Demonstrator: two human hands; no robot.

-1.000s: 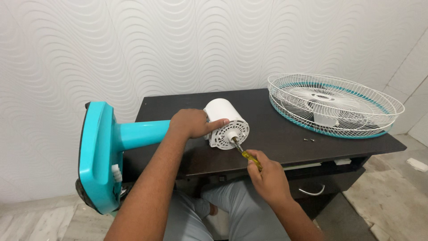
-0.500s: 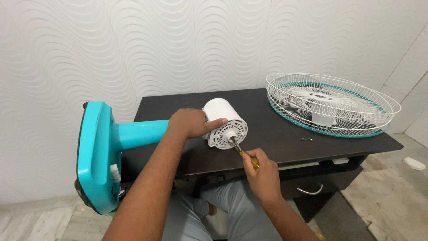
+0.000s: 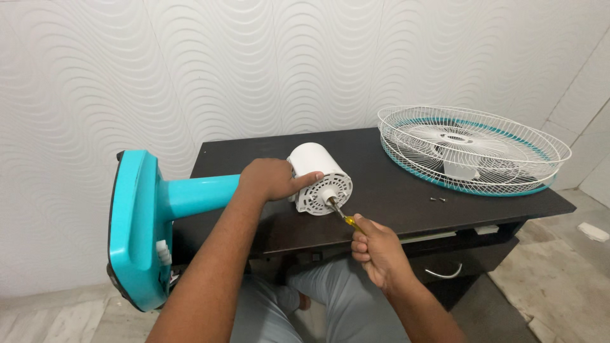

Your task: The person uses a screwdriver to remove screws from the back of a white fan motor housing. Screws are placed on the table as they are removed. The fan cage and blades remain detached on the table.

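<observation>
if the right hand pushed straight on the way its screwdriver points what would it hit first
The right hand aims the screwdriver at the white motor housing; its tip already looks to be at the perforated front face, though depth is unclear.

Pretty bright, even indoor light, soft and kinda flat, so the white wavy wall [image 3: 190,70] shows its ripples clearly with no harsh glare. Only faint shadows under the dark worktop [image 3: 394,197]. Everything's sharp, just a bit of wide-angle stretch toward the edges.
</observation>
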